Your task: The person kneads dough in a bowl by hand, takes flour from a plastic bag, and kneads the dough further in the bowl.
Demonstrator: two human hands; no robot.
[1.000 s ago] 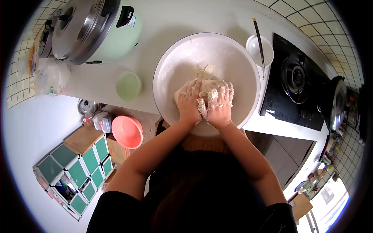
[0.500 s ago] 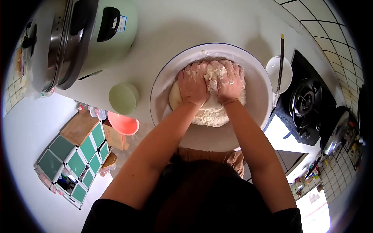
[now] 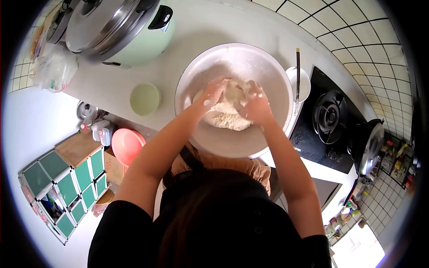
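Observation:
A large white basin (image 3: 205, 143) with a dark rim stands on the counter before me. Inside it lies a pale lump of dough (image 3: 230, 121), its near side rough and flaky. My left hand (image 3: 214, 91) grips the dough's far left part, fingers curled over it. At the far right part, my right hand (image 3: 257, 105) is closed round the dough, its fingers bent inward and caked with bits of it. The fingertips of both hands are partly hidden and slightly blurred.
Right of the basin, a white bowl (image 3: 304, 85) has chopsticks (image 3: 298, 67) across it, beside a black gas stove (image 3: 308, 134). At left stand a light green cup (image 3: 145, 99) and a big pale green cooker (image 3: 143, 49). A pink basin (image 3: 127, 145) sits lower, near green cabinets (image 3: 67, 187).
My hands have gone from pressing flat on the dough to gripping its far part, wider apart. The dough looks lifted and folded toward me. The camera view has turned and shifted.

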